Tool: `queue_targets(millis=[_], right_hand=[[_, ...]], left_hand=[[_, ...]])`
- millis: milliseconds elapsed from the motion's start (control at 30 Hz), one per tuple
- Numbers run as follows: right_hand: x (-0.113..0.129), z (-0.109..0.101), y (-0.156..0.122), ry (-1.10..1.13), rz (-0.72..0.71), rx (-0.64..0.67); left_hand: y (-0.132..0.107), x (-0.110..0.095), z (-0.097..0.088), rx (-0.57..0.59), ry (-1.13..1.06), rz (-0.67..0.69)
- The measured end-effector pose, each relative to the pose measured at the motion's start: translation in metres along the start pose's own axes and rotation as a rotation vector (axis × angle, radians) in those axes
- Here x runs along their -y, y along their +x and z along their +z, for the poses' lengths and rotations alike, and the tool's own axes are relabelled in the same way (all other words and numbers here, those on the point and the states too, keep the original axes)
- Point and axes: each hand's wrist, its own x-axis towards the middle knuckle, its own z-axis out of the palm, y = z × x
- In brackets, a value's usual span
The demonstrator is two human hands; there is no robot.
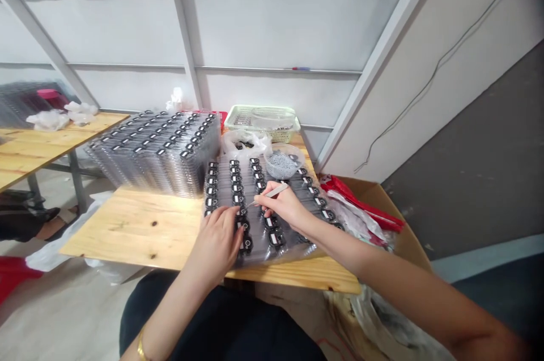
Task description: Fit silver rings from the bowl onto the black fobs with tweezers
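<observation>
A clear plastic tray [255,247] lies in front of me with rows of small black parts [272,223], each with a white patch or a ring. My right hand [281,202] is closed on metal tweezers [272,192]. Their tip points down and left to a black part in the second row from the left. On that same row rests my left hand [217,233], its thumb and forefinger around one black part. Upon the tray's far right part stands a clear round bowl [284,162] of tiny grey pieces; what they are is too small to tell.
A tall stack of filled clear trays [157,151] stands left on the wooden table [148,225]. Behind are a plastic bag [246,143] and a pale green basket [238,117]. A cardboard box [382,194] with red and white bags adjoins the right edge. Another person's foot shows far left.
</observation>
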Motion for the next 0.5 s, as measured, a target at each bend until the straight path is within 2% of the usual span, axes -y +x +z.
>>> queue_targets(millis=[500], right_hand=[[0.001, 0.002, 0.004, -0.140, -0.032, 0.033]], left_hand=[[0.008, -0.003, -0.011, 0.142, 0.019, -0.047]])
